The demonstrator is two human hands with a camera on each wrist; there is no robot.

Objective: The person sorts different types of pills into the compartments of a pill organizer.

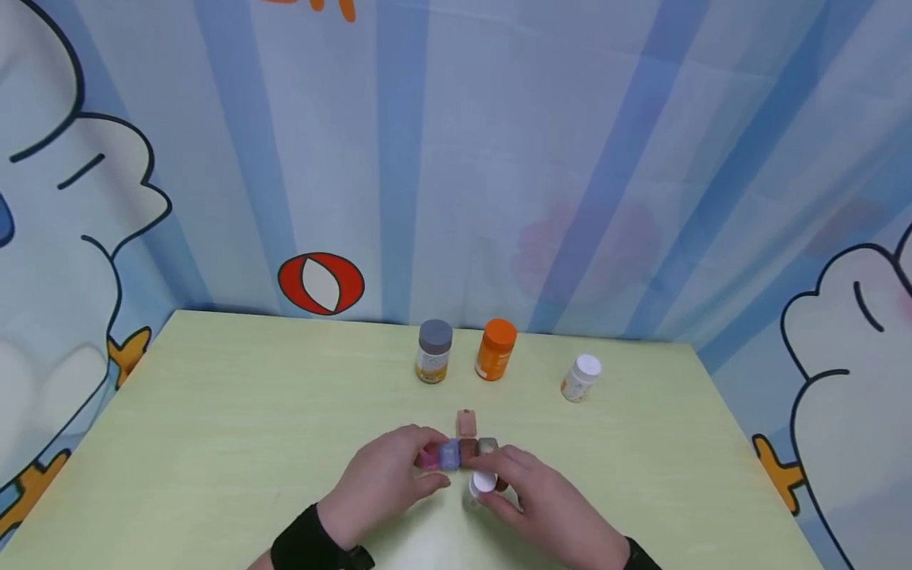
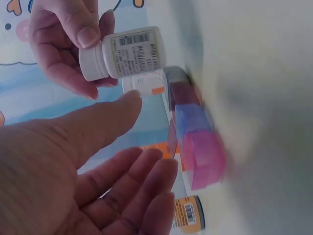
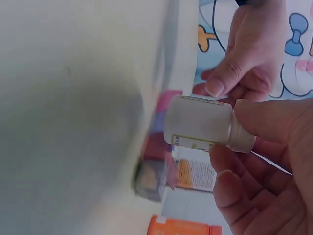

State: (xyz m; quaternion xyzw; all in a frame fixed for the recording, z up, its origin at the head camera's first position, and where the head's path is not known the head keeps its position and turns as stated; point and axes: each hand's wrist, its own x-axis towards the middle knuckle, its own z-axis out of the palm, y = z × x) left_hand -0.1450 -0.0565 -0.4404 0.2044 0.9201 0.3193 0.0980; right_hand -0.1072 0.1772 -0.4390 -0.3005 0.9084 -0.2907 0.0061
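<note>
My right hand pinches a small white pill bottle near its cap, thumb on one side and fingers on the other. The bottle is tilted over the front of a pill organizer. This organizer is a row of translucent compartments: pink, blue, dark red and grey. From the dark red one a pinkish lid stands up at the back. At the pink end, my left hand has its thumb and fingers spread apart, holding nothing, fingertips close to that compartment.
Behind the organizer stand a bottle with a grey-blue cap, an orange bottle and, further right, another white bottle. The pale yellow table ends at a blue striped curtain with cartoon figures.
</note>
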